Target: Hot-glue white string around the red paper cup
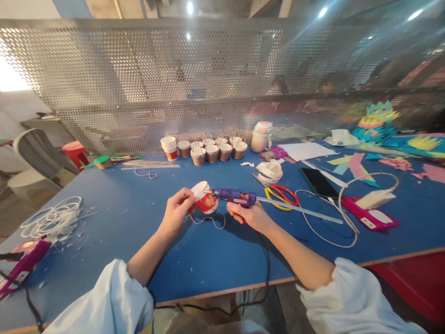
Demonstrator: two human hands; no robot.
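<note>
In the head view my left hand (179, 208) pinches a red and white paper cup (207, 203), tilted with its opening up and to the left. A thin cord (205, 221) lies in a wavy line below the cup, one end close to my left fingers. My right hand (248, 214) grips a blue glue gun (234, 196) by its handle. The nozzle points left and reaches the cup's rim; whether it touches is unclear. From the gun's back a long clear glue stick (301, 211) sticks out, and a black cable (267, 264) hangs down.
Behind stand a stack of paper cups (168, 147) and several brown-wrapped cups (212, 153). To the right lie scissors (283, 197), a roll of white tape (269, 172), a phone (323, 183) and a pink power strip (371, 214). White cord (52, 215) lies coiled at left.
</note>
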